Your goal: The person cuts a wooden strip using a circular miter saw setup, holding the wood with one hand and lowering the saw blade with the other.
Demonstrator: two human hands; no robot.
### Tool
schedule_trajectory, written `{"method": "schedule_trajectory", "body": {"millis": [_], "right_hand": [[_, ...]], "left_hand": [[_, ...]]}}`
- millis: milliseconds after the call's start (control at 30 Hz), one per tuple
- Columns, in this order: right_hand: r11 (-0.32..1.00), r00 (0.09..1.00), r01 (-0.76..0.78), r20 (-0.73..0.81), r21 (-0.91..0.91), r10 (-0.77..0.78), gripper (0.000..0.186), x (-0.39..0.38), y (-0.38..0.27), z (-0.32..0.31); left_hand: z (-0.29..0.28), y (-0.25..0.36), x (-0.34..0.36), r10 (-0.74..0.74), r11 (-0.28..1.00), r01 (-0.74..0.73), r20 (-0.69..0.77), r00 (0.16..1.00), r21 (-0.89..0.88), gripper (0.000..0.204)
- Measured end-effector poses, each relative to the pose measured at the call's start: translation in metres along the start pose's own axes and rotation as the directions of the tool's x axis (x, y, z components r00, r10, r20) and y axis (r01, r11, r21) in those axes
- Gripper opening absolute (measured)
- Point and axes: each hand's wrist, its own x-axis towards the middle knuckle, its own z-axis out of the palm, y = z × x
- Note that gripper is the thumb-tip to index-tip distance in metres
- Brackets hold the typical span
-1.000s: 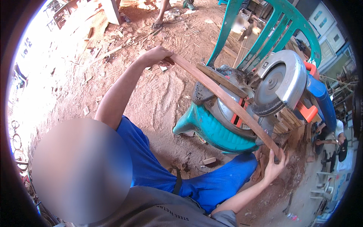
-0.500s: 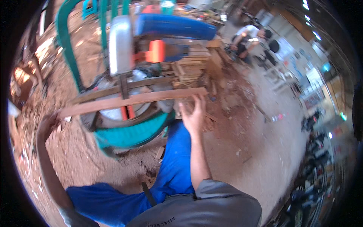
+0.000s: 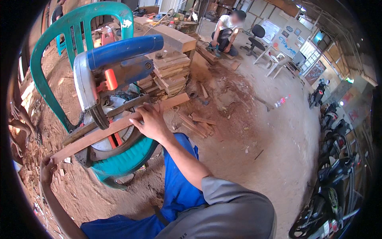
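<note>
A long, narrow wooden strip [image 3: 89, 141] lies across the bed of a mitre saw [image 3: 85, 81], along its wooden fence [image 3: 75, 134]. My left hand [image 3: 47, 170] is closed round the strip's left end, beyond the saw bed. Right of the blade, my right hand [image 3: 153, 122] grips the strip, thumb on the near side and fingers over the top. The saw head, with its blue handle [image 3: 125, 49] and orange lever [image 3: 111, 79], is raised above the strip. A green plastic chair [image 3: 41, 75] carries the saw on its seat.
Stacked boards [image 3: 172, 71] stand behind the saw, and loose offcuts [image 3: 199, 124] lie on the sawdust-covered floor to the right. Farther back, another person [image 3: 227, 34] crouches over wood near an office chair [image 3: 256, 36]. Motorcycles [image 3: 330, 191] line the right side.
The view has swung, so the saw appears farther left. My right hand has moved inward along the strip, from near its right end to closer to the blade. The left hand keeps its end.
</note>
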Motion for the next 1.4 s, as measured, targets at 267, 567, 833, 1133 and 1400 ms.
{"method": "schedule_trajectory", "body": {"millis": [267,567,833,1133,1400], "right_hand": [[0.994,0.993,-0.076,0.099,0.075,0.068,0.045,0.040,-0.008,-0.003],[0.956,0.963,-0.252,0.054,-0.148,0.262,0.056,0.045,-0.024,0.019],[0.951,0.952,-0.294,0.055,-0.098,0.300,0.044,0.047,-0.018,0.034],[0.936,0.947,-0.314,0.127,0.158,0.296,0.028,0.049,-0.012,0.028],[0.761,0.740,-0.440,-0.286,0.478,0.608,0.039,0.011,0.079,-0.044]], "left_hand": [[0.013,-0.006,-0.003,0.016,0.999,-0.017,-0.022,1.000,-0.048,0.030],[0.033,0.011,-0.003,-0.059,0.995,0.067,0.096,0.994,-0.075,0.037],[0.043,0.022,-0.007,-0.071,0.997,0.074,0.087,0.994,-0.032,0.035],[0.048,0.026,-0.010,-0.073,0.997,0.076,0.091,0.993,-0.022,0.030],[0.055,0.032,-0.016,-0.063,0.997,0.061,0.036,0.997,0.046,0.021]]}}
